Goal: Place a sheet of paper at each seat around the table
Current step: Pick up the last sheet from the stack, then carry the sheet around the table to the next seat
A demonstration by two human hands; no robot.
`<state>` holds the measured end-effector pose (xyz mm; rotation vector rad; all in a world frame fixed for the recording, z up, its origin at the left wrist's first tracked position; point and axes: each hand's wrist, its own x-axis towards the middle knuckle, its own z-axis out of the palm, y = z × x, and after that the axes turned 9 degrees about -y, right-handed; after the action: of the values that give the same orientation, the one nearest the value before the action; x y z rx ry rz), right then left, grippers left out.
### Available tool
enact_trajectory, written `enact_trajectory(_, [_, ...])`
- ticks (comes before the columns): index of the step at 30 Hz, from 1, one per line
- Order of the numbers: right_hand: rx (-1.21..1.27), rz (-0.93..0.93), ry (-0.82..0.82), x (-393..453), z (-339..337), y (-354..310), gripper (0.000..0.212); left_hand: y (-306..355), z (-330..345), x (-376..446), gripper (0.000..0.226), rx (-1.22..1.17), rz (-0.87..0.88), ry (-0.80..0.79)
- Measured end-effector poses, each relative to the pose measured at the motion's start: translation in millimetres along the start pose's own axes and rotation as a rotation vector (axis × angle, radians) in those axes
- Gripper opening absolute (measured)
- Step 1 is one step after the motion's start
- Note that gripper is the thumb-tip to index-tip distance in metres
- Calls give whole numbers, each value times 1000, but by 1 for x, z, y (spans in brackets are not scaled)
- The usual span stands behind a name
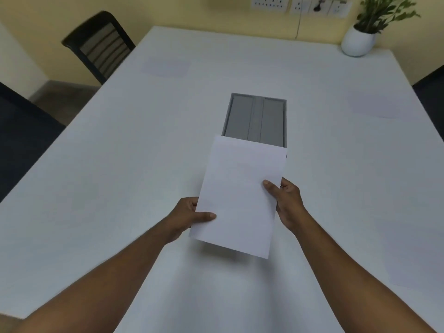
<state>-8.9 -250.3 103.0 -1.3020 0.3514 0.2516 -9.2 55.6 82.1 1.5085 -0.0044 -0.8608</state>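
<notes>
Both hands (189, 216) (287, 203) grip the paper (239, 198) between them, seemingly above the table (120, 164).

White table (120, 164), grey hatch (255, 118) set in its middle.
Potted plant (360, 39) at far right corner; faint paper sheets (165, 67) lie flat near edges.

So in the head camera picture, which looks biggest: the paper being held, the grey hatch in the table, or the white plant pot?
1. Held paper, though it's nearest the camera
2. Grey hatch, partly hidden
3. White plant pot, farthest away
</notes>
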Motion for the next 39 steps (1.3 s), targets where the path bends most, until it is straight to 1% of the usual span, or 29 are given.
enact_trajectory(5, [-68,-31,-53,3,30,-16,19,0,-15,-45,40,51,91,156])
enact_trajectory(9, [-115,-60,-149,5,72,-28,19,-4,-35,-89,39,37,122,263])
enact_trajectory(15, [-197,-91,-287,-4,169,-33,24,-19,-91,-163,41,-22,169,391])
enact_trajectory(18, [-248,-107,-342,-15,226,-33,13,-31,-124,-202,42,-48,194,445])
enact_trajectory(23, [-313,-142,-381,-34,323,-25,15,-51,-185,-264,41,-84,252,486])
enact_trajectory(28, [-311,-170,-390,-57,424,0,12,-75,-253,-331,41,-72,261,532])
enact_trajectory(31, [-304,-173,-406,-67,482,18,15,-90,-292,-369,41,-71,250,585])
enact_trajectory(35, [-279,-163,-399,-77,542,36,17,-103,-331,-410,38,-99,244,604])
enact_trajectory(39, [-288,-173,-401,-78,584,42,18,-107,-365,-434,38,-138,265,599])
